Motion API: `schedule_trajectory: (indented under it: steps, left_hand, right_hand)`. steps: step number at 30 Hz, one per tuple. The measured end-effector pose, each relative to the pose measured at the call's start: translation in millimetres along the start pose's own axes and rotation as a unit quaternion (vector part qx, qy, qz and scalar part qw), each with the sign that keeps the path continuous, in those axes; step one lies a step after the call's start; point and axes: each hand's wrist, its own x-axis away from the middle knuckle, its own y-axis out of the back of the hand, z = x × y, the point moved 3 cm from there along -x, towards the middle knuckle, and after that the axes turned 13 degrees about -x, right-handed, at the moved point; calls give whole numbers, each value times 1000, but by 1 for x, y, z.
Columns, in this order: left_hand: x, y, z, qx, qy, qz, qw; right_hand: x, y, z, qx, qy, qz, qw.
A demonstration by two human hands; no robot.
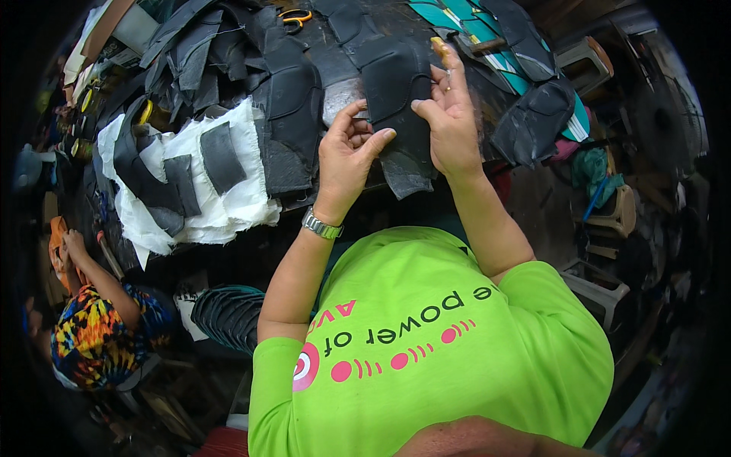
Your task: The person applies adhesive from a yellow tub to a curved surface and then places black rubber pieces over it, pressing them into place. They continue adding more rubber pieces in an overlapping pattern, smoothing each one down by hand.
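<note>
Between my hands is a black, leather-like cut piece (394,80) with a curved seam, held over the front edge of the worktable. My left hand (344,156) pinches its left edge, thumb in front and fingers curled. My right hand (452,133) grips the right edge with the thumb on its face; the fingers lie partly behind it, and one raised fingertip is yellowish. Another black piece (407,174) hangs just below. Similar black pieces lie to the left (293,107) and to the right (537,122).
White cloth (240,156) with black strips lies at the table's left, beside heaped black pieces (205,49). Orange-handled scissors (295,17) rest at the back. Teal sheets (457,19) are at the back right. Plastic stools (613,209) stand right; another person (99,324) sits lower left.
</note>
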Motion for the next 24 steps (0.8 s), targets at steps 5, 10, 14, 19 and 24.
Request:
schedule_trajectory:
  steps: [5,10,14,19,24]
  left_hand:
    - [13,0,-7,-8,-76,-4,997]
    - [23,6,-21,-52,-176,-56,981]
    - [35,16,-20,-56,-142,-22,988]
    - [44,29,-16,-20,-120,13,993]
    - [48,30,-27,-120,-168,2,978]
  right_hand:
    - [3,-9,11,16,90,-13,996]
    - [12,-31,13,-71,80,37,994]
    - [9,-26,13,-103,55,9,993]
    - [6,-14,12,-118,9,-22,993]
    - [9,-22,6,-134,-14,-22,991]
